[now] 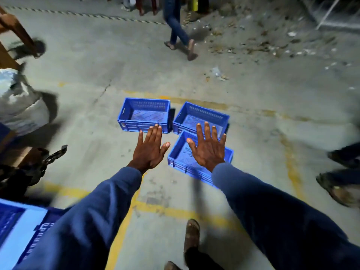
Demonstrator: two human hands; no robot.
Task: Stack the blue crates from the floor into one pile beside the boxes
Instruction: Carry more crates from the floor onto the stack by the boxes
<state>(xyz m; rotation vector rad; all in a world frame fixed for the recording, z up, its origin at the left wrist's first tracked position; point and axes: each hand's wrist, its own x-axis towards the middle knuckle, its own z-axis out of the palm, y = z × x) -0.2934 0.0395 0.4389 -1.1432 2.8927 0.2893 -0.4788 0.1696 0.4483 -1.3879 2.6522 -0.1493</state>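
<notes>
Three empty blue perforated plastic crates sit on the grey concrete floor [81,78], just beyond a faded yellow painted line [194,212]: the far-left crate [144,121], the far-right crate [200,118], and the near crate [183,154], which touches the far-right one. The left hand [150,151] and right hand [209,149] hover apart, fingers spread, holding nothing. The crates appear light and rigid, with smooth walls. Grip them at the slotted handle cut-outs in the short end walls, or under the rim.

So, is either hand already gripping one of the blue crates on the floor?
No: the left hand and right hand are spread open, empty, above the three blue crates.
</notes>
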